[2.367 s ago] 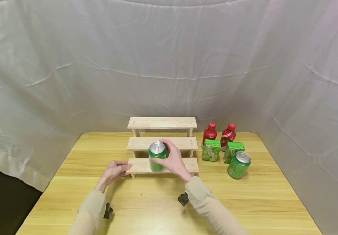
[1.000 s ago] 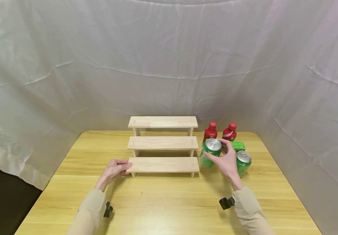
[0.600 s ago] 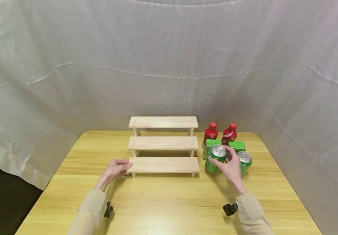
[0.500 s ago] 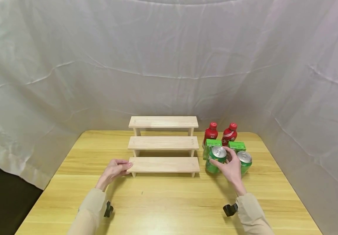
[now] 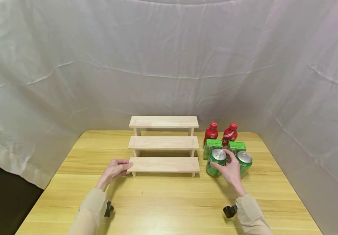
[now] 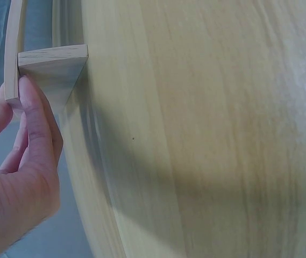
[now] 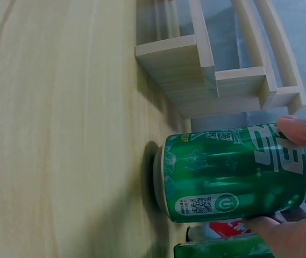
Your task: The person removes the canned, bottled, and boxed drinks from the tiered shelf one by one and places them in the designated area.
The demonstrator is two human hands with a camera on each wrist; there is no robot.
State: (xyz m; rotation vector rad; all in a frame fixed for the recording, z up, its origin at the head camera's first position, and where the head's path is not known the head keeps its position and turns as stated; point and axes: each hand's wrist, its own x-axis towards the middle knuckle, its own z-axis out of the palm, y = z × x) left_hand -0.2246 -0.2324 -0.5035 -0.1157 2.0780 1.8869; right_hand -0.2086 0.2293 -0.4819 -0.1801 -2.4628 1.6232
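My right hand [image 5: 231, 167] grips a green soda can [image 5: 214, 165] with a silver top, thumb on the near left side and fingers behind. In the right wrist view the can [image 7: 228, 174] stands upright to the table, its base close over the wood with a shadow beside it. At the left end of the lowest step of a three-tier wooden rack [image 5: 164, 164], my left hand [image 5: 114, 170] pinches the board's edge between thumb and fingers. The left wrist view shows the thumb and index finger either side of the board [image 6: 13, 64].
A second green can [image 5: 244, 162] stands right of my right hand. Behind are two green drink cartons [image 5: 214, 143] [image 5: 237, 146] and two red bottles [image 5: 211, 132] [image 5: 230, 134]. Grey curtain [image 5: 169, 65] encloses the wooden table [image 5: 163, 205] at the back and sides.
My right hand has carried the can from the rack's lowest step rightward, then lowered it toward the table in front of the left carton. The left hand has stayed on the rack.
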